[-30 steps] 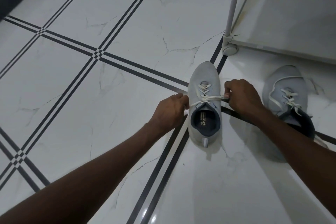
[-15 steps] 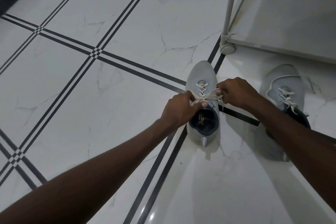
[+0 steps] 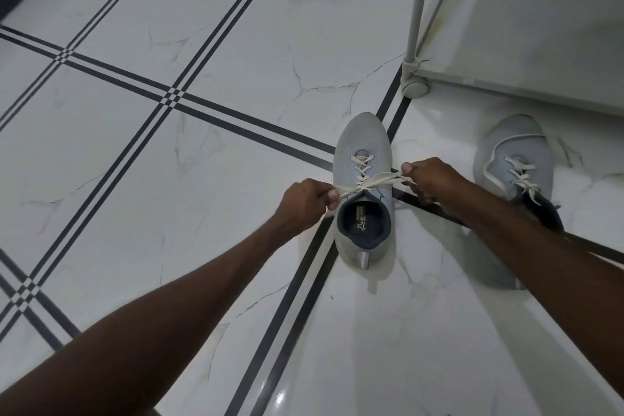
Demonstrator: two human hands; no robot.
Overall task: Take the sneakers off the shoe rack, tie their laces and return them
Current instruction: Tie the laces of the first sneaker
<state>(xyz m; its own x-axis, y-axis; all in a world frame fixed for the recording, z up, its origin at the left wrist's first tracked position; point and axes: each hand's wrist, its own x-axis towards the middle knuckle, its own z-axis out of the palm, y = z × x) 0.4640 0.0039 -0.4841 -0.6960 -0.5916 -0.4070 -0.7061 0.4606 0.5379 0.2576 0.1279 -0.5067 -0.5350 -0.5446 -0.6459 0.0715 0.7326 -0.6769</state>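
Observation:
A light grey sneaker [image 3: 364,142] with a dark blue lining stands on the tiled floor, toe pointing away from me. Its cream laces [image 3: 371,181] are stretched taut across the tongue. My left hand [image 3: 304,201] pinches the lace end at the shoe's left side. My right hand [image 3: 430,179] pinches the other end at its right side. The second grey sneaker [image 3: 513,145] sits to the right with loose, untied laces; my right forearm hides its heel.
The white shoe rack [image 3: 526,20] stands at the top right, with a corner post [image 3: 417,3] and a caster wheel [image 3: 416,88] just beyond the first sneaker's toe. White marble-look floor tiles [image 3: 169,179] with dark stripes spread to the left.
Half a second ago both hands were close together over the tongue working the laces. They have since pulled apart sideways, drawing the laces tight.

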